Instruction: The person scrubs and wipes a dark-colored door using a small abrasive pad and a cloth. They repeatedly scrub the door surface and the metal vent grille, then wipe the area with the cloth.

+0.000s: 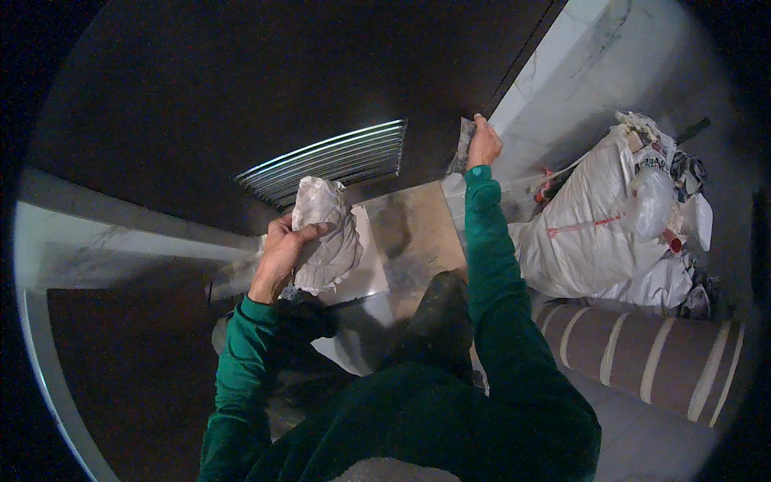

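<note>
My left hand (pixel 281 253) grips a crumpled off-white cloth (pixel 328 241), thumb on top and fingers behind it. The cloth hangs in front of a metal vent grille (pixel 353 157) set in a large dark brown panel that looks like a door (pixel 241 88). My right hand (pixel 484 145) is stretched far forward to the edge of the dark panel, its fingers closed. Beside those fingers is a greyish, crumpled-looking flat piece (pixel 462 146); its kind is unclear, and it appears pinched in the hand.
At the right stands a full white woven sack (pixel 590 221) with a clear plastic bag (pixel 657 201) and scraps on top. Below it lies a thick brown roll (pixel 634 349) banded with pale tape. A tan board (pixel 422 241) lies on the floor before my knees. White marbled wall (pixel 554 72) borders the panel.
</note>
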The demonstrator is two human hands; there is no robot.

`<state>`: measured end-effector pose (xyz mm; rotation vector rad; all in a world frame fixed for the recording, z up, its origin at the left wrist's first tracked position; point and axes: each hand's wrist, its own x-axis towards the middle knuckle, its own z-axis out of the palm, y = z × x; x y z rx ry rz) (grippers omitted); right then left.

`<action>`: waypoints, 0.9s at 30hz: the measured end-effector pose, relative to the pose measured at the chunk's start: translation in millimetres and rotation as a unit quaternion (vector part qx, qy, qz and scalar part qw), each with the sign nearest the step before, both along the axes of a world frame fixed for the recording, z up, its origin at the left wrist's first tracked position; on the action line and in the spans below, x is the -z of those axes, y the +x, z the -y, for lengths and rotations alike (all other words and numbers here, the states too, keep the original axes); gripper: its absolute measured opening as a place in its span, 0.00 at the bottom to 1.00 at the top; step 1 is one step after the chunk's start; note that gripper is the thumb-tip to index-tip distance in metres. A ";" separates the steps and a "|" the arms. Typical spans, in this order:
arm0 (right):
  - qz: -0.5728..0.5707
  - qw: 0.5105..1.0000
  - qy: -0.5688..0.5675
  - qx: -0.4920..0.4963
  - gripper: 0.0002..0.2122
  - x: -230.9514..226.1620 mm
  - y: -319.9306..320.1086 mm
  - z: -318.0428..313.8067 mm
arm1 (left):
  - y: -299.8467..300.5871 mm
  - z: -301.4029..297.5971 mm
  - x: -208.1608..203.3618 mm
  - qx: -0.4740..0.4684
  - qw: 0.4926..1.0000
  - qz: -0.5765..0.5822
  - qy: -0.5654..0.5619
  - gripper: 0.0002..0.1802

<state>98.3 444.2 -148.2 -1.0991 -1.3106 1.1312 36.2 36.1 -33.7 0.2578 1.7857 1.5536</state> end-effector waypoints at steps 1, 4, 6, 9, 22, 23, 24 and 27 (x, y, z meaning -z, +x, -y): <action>-0.007 1.000 0.005 0.009 0.22 -0.8 -0.5 0.9 | 0.2 -0.5 -0.2 -0.006 1.000 -0.007 -0.015 0.18; 0.006 1.000 0.007 0.007 0.23 -0.1 -0.7 -1.5 | 0.7 -0.6 -0.1 -0.012 0.999 -0.011 -0.028 0.17; 0.031 0.999 0.018 -0.009 0.23 3.8 0.1 -7.4 | 0.5 0.1 0.0 -0.007 1.000 -0.001 -0.017 0.17; 0.106 0.992 0.057 -0.023 0.24 15.3 0.5 -18.1 | -0.8 0.7 0.4 0.004 1.000 0.004 -0.012 0.17; -0.315 0.837 -0.420 -0.155 0.15 42.4 33.4 15.0 | -3.4 0.6 4.0 -0.008 0.999 -0.005 -0.034 0.18; -0.328 0.841 -0.393 -0.177 0.15 37.8 32.0 12.6 | -3.9 0.7 4.3 -0.005 1.000 -0.002 -0.027 0.18; -0.328 0.848 -0.376 -0.180 0.16 33.4 27.5 10.0 | -4.3 0.8 4.5 -0.002 1.000 0.010 -0.026 0.18; -0.354 0.868 -0.302 -0.175 0.19 24.1 7.8 0.3 | -4.0 0.7 3.6 -0.007 1.000 0.015 -0.025 0.18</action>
